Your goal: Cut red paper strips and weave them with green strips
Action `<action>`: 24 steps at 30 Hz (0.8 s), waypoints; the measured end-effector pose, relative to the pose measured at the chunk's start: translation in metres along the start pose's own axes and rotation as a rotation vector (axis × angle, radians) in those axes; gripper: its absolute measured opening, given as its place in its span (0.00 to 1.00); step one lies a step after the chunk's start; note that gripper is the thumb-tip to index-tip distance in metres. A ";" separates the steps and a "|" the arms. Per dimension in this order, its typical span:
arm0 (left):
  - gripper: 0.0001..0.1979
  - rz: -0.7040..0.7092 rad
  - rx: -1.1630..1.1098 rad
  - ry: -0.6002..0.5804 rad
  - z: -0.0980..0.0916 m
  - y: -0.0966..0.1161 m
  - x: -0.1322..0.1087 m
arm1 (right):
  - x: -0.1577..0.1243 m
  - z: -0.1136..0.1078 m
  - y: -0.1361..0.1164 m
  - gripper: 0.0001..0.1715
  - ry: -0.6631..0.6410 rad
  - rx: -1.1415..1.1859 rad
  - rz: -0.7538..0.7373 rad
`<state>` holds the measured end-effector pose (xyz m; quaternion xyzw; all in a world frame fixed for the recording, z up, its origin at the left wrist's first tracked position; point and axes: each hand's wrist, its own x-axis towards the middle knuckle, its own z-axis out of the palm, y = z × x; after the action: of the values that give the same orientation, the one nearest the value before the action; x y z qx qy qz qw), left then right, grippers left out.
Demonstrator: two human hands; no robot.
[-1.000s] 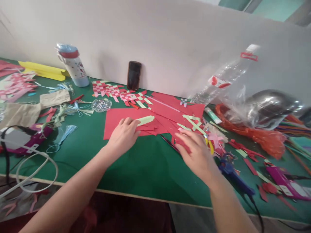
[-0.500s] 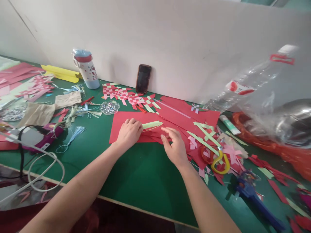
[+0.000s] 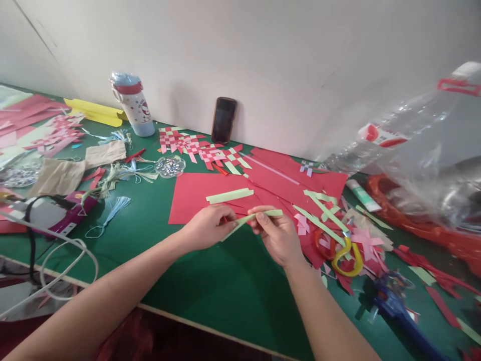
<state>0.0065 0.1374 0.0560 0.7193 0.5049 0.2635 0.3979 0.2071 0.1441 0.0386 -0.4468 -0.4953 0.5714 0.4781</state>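
Between my two hands a light green paper strip (image 3: 245, 219) is stretched above the front edge of a red paper sheet (image 3: 190, 195). My left hand (image 3: 210, 225) is closed on the strip's left part; a bit of red shows by its fingers, too small to make out. With thumb and fingers, my right hand (image 3: 276, 230) pinches the strip near its right end, which sticks out past the thumb. Behind them, more pale green strips (image 3: 230, 195) lie in a narrow stack on the red sheet.
Yellow-handled scissors (image 3: 347, 255) and paper scraps lie at right, near a blue glue gun (image 3: 402, 306) and a glue stick (image 3: 363, 195). Woven paper pieces (image 3: 195, 146), a phone (image 3: 224, 120) and a bottle (image 3: 135, 108) stand or lie behind. Tassels (image 3: 112, 213) and cables (image 3: 95, 263) are at left.
A green strip has been lifted off the stack and drawn toward me, now held in both hands. The right hand has gone from loosely open to pinching. The view has shifted slightly.
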 end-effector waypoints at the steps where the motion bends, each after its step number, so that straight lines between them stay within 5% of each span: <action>1: 0.07 0.015 -0.044 -0.023 -0.001 -0.002 -0.002 | -0.002 0.002 -0.001 0.18 -0.011 0.011 0.015; 4: 0.14 0.053 -0.176 -0.040 -0.005 -0.010 -0.006 | -0.011 0.009 -0.005 0.21 -0.105 -0.007 0.116; 10: 0.24 0.016 -0.604 -0.178 -0.005 -0.019 -0.015 | -0.027 0.029 -0.004 0.20 -0.492 -0.244 0.400; 16: 0.19 -0.034 -0.674 -0.234 -0.002 -0.020 -0.013 | -0.025 0.031 -0.002 0.23 -0.477 -0.233 0.433; 24: 0.17 -0.036 -0.886 -0.459 -0.007 -0.030 -0.009 | -0.027 0.026 0.000 0.25 -0.508 -0.255 0.453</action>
<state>-0.0180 0.1362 0.0352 0.5116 0.2563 0.2806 0.7706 0.1854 0.1140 0.0420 -0.4451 -0.5540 0.6891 0.1417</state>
